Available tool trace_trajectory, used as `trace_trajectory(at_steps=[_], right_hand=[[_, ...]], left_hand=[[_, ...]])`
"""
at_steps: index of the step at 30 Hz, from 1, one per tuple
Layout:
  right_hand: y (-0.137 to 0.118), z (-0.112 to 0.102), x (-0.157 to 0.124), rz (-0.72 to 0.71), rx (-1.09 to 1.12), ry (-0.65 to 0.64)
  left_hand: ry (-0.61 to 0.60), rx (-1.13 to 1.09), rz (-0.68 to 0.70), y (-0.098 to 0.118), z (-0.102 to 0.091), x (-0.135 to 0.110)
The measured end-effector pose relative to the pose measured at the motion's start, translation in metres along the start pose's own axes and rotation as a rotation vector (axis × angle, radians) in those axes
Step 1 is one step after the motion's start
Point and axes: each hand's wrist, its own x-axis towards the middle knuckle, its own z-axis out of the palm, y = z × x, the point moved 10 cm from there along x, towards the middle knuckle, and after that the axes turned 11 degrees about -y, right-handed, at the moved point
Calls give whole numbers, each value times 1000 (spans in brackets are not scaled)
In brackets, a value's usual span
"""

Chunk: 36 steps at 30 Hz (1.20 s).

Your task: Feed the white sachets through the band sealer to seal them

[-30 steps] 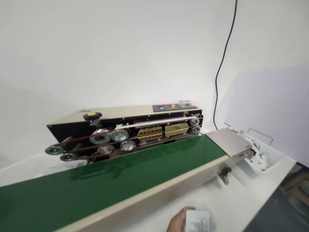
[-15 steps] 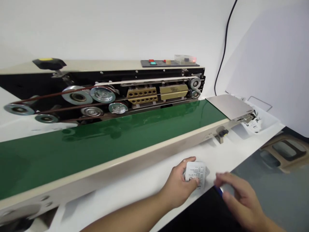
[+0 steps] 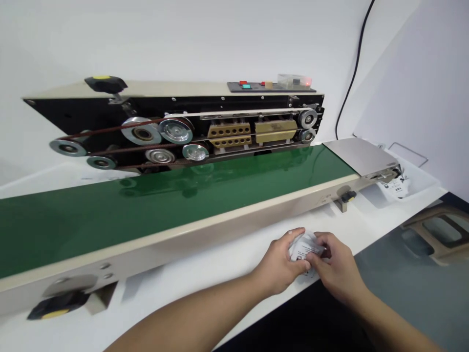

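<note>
Between my two hands is a small white pouch (image 3: 305, 245) with dark print, held low over the table near its front edge. My left hand (image 3: 278, 266) grips its left side, fingers behind and thumb on the front. On the right side my right hand (image 3: 339, 266) pinches the pouch by its edge, and the film looks bent there. Fingers cover part of the print. Just beyond both hands runs the cream front rail of a green conveyor belt (image 3: 220, 195).
Behind the belt stands a band sealer (image 3: 176, 93) with exposed pulleys and drive belts. A metal plate (image 3: 361, 152) extends the belt's right end, beside a white bin (image 3: 421, 178) holding printed pouches. Black knobs (image 3: 58, 304) stick out under the rail. A chair (image 3: 439, 234) is at right.
My right hand has come in from the right, where it was apart and empty, and now grips the pouch too. The view has shifted, so the machine appears farther right.
</note>
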Motion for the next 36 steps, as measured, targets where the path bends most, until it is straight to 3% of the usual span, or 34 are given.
trace_trajectory(at_steps=[8, 12, 16, 20, 26, 32, 36], right_hand=[[21, 14, 9, 124, 432, -185], [35, 12, 13, 174, 629, -121], [47, 1, 18, 179, 779, 32], [46, -8, 19, 157, 691, 97], [24, -1, 19, 95, 394, -84], [8, -23, 14, -77, 191, 67], [9, -28, 9, -56, 147, 92]], left_hand=[[-45, -22, -10, -6, 1, 2], [-20, -146, 7, -7, -3, 5], [5, -239, 12, -5, -4, 5], [24, -236, -9, -3, -4, 4], [13, -234, 55, 0, -5, 5], [-4, -250, 10, -4, -3, 6], [18, -265, 40, -2, -6, 5]])
